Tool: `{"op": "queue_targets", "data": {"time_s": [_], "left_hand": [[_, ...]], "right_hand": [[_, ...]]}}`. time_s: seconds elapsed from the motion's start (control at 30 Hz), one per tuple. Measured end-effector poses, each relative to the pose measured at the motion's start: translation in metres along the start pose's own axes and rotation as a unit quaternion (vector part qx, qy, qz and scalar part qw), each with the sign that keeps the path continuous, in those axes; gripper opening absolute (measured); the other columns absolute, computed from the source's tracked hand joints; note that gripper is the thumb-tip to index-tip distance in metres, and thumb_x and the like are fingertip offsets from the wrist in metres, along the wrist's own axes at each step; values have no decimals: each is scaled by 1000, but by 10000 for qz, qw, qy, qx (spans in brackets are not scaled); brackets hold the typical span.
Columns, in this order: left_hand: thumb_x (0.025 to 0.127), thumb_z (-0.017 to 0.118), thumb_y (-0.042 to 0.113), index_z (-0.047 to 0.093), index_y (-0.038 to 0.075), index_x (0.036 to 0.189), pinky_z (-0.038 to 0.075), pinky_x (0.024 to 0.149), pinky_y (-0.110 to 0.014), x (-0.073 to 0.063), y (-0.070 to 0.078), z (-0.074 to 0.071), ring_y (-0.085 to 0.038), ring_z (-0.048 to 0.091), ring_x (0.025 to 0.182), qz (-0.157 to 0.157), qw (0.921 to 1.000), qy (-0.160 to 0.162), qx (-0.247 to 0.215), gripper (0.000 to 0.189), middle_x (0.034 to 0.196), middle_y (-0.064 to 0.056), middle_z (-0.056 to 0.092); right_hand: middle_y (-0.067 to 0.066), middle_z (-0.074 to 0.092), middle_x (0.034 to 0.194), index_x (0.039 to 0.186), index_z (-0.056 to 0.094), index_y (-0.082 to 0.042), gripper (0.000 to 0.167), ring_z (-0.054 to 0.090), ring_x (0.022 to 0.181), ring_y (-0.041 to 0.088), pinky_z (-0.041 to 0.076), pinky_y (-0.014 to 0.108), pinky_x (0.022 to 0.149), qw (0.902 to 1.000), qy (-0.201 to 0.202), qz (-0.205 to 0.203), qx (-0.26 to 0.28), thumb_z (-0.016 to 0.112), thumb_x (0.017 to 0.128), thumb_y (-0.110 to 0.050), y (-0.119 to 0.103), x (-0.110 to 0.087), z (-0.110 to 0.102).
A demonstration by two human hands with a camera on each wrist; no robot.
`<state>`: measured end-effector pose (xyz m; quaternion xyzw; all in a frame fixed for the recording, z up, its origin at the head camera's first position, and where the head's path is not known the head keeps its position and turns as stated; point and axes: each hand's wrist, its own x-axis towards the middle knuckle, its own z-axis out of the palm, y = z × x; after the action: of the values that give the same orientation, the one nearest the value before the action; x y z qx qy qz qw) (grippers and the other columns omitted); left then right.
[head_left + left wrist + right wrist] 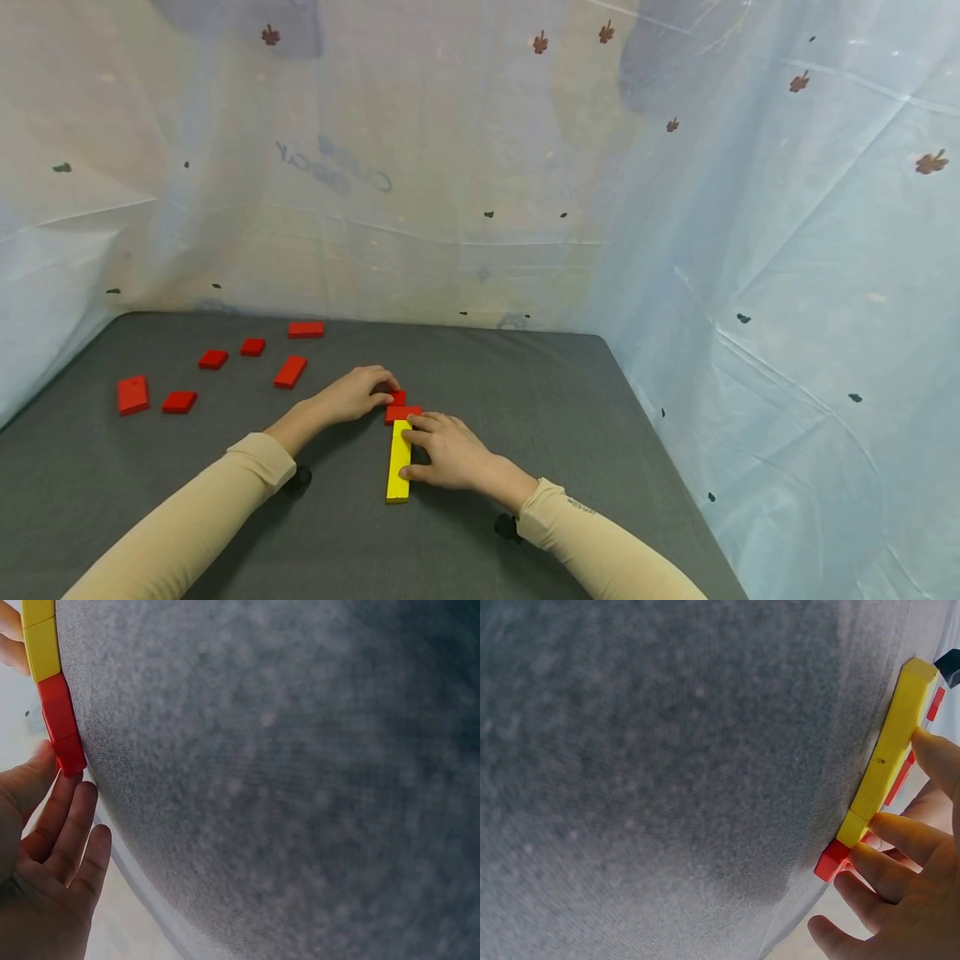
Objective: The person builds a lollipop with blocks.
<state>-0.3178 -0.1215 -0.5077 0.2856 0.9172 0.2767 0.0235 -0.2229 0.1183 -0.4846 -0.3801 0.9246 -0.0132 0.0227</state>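
Observation:
A row of flat blocks runs away from the person on the grey table. Its near part is yellow: a long yellow block point(892, 742) with a shorter yellow block point(851, 829) against its end. Beyond lies a red block point(403, 414) set crosswise, and past that a small red block point(398, 397). My left hand point(356, 393) pinches the small red block between thumb and fingers; in the left wrist view it abuts the other red one. My right hand point(453, 454) lies along the row's right side, its spread fingertips touching the yellow blocks and the crosswise red one.
Several loose red blocks lie at the table's back left, among them a larger red block point(133, 395) and a red block point(306, 330) near the far edge. A pale plastic sheet point(450, 167) hangs behind the grey table point(525, 400) and along its right side.

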Motion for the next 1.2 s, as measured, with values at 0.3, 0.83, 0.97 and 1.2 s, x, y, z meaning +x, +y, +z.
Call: {"op": "queue_targets", "data": {"time_s": [0.3,0.83,0.97,1.2], "left_hand": [[100,71,15,73,8,118,56,94,-49,-3,-2,0,-25,66,104,-42,9999,138,48,19,114,-6,67],[101,70,13,67,-1,129,50,95,-60,-37,-39,-52,-40,59,119,-442,9871,1512,291,32,132,-19,58],[101,68,12,66,-2,129,49,96,-62,-49,-57,-69,-44,57,121,-654,9843,1600,354,31,134,-23,55],[103,66,13,64,-5,131,47,92,-66,-68,-86,-99,-50,54,120,-1015,9794,1677,475,33,136,-30,51]], "right_hand": [[3,49,159,149,60,-18,62,46,146,26,38,46,119,10000,11,-25,-33,66,99,-54,-2,0,-1],[3,46,160,151,58,-18,63,43,148,25,37,46,120,10000,-1,40,33,66,100,-54,-3,-3,-3],[4,46,161,151,57,-17,63,42,148,26,36,46,120,10000,-17,36,64,66,100,-53,-3,-3,-2],[4,46,161,151,57,-17,63,42,148,26,36,46,120,10000,-19,21,74,66,100,-53,-3,-2,-2]]}}
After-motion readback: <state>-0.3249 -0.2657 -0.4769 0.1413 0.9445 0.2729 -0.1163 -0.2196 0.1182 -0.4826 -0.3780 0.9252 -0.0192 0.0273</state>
